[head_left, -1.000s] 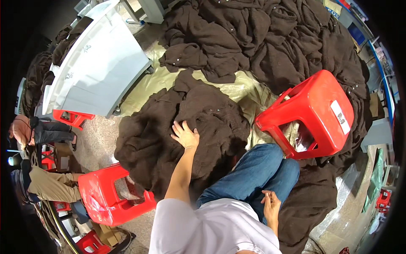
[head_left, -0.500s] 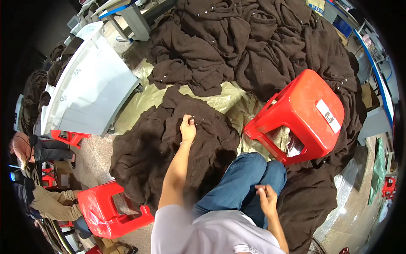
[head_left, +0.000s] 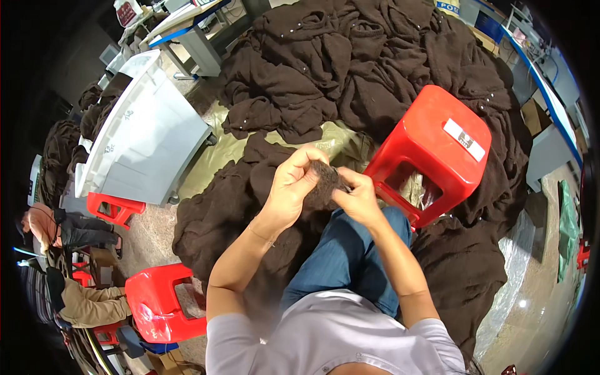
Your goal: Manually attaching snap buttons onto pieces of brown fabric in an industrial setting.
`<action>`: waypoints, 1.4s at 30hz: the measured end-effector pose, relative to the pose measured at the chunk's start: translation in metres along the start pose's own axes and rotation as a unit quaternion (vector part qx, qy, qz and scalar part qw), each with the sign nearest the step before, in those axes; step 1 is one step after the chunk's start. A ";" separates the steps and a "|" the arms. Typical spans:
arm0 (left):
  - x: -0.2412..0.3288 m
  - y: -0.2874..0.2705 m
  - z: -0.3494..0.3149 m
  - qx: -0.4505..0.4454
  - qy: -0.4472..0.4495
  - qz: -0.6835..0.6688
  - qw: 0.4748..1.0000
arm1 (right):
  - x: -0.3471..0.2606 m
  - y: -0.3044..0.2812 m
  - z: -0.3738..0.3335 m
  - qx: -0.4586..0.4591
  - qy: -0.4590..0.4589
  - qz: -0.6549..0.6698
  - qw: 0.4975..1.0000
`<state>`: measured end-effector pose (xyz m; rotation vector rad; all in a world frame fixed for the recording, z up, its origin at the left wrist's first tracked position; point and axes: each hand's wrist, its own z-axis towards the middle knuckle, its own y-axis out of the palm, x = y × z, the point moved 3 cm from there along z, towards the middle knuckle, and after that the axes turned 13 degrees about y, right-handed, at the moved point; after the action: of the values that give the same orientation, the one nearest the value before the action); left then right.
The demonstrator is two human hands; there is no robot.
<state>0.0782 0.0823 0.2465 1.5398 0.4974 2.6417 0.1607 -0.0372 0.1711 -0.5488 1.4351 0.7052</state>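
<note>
A bunched edge of a dark brown knit garment (head_left: 324, 185) is raised above my lap, with my left hand (head_left: 292, 187) closed on it between thumb and fingers. At its right side my right hand (head_left: 359, 197) is pinched shut against the cloth. A small dark thing shows at those fingertips, but I cannot make out what it is. The rest of the brown cloth lies heaped below my left forearm and against my knees, partly covered by my arms.
A large pile of brown garments (head_left: 375, 56) with small pale buttons spreads ahead. A red stool (head_left: 447, 140) stands right of my hands, another red stool (head_left: 162, 306) lower left. A white wheeled bin (head_left: 147, 125) is at left. Yellowish sheeting (head_left: 219, 147) covers some floor; people sit far left.
My left hand has come back toward me, lifting a piece of the brown garment. My right hand has risen from my lap and met it at the cloth. The view has shifted slightly.
</note>
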 end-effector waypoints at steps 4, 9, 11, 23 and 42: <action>-0.033 -0.004 -0.014 -0.046 0.018 0.176 0.983 | -0.033 -0.038 -0.033 0.184 -0.052 -0.011 0.981; -0.145 -0.030 -0.068 -0.196 0.005 0.552 0.810 | -0.086 -0.080 -0.084 0.323 -0.157 -0.090 0.929; -0.171 -0.042 -0.082 -0.068 0.050 0.476 0.876 | -0.090 -0.109 -0.093 0.383 -0.188 -0.150 0.892; -0.005 0.025 0.157 -0.013 0.384 0.376 0.843 | -0.123 -0.274 -0.125 0.546 -0.290 -0.198 0.761; -0.136 -0.120 -0.007 -0.293 0.038 0.465 0.834 | 0.014 -0.138 -0.237 0.222 0.055 -0.532 0.815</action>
<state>0.1262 0.1676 0.0940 1.6795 -1.2937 2.9389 0.0965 -0.3004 0.1292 -0.8946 1.0890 -0.5588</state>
